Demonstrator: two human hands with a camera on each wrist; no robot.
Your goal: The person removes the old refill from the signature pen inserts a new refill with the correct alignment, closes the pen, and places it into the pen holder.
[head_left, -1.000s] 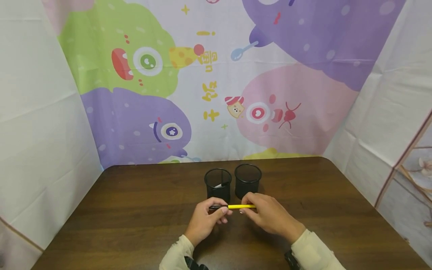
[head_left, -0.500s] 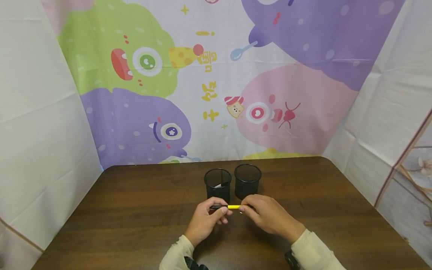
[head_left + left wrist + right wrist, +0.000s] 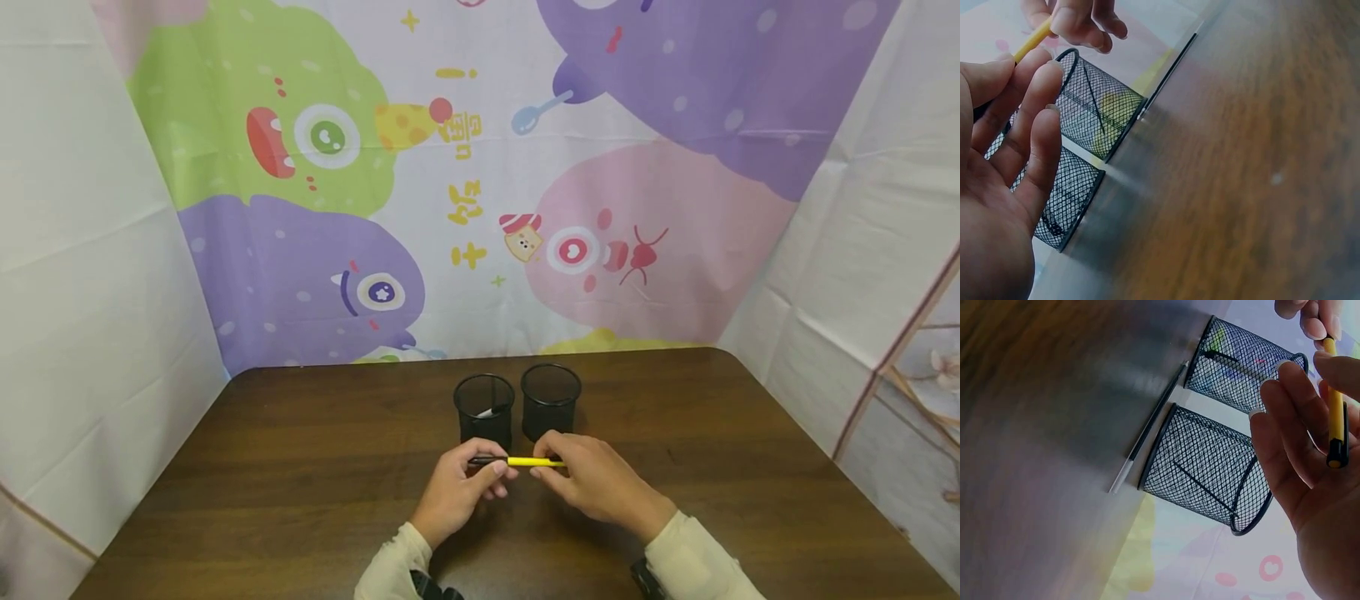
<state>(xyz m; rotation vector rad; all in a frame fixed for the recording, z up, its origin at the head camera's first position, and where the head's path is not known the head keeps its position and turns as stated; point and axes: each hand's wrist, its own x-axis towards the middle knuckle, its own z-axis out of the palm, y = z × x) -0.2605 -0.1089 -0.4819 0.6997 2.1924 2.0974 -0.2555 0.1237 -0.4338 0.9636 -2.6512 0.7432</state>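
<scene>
A yellow ballpoint pen with a black front section (image 3: 528, 462) is held level between both hands, in front of two black mesh pen cups. My left hand (image 3: 457, 483) pinches its black section between thumb and forefinger. At the yellow end, my right hand (image 3: 588, 475) holds it with thumb and fingers. The right wrist view shows the pen (image 3: 1336, 419) passing under the thumb, its black clip and end cap pointing back across the palm. The other fingers of the left hand (image 3: 1016, 144) are loosely bent in the left wrist view.
The left pen cup (image 3: 483, 429) holds a dark stick and something white; the right pen cup (image 3: 550, 408) stands beside it. A thin dark rod (image 3: 1150, 428) with a pale end lies by their bases. A patterned cloth (image 3: 480, 317) hangs behind the wooden table (image 3: 300, 467).
The right fingers first slid left along the pen, covering its yellow end, then moved back right, so more yellow shows again. The left hand and the cups stayed in place.
</scene>
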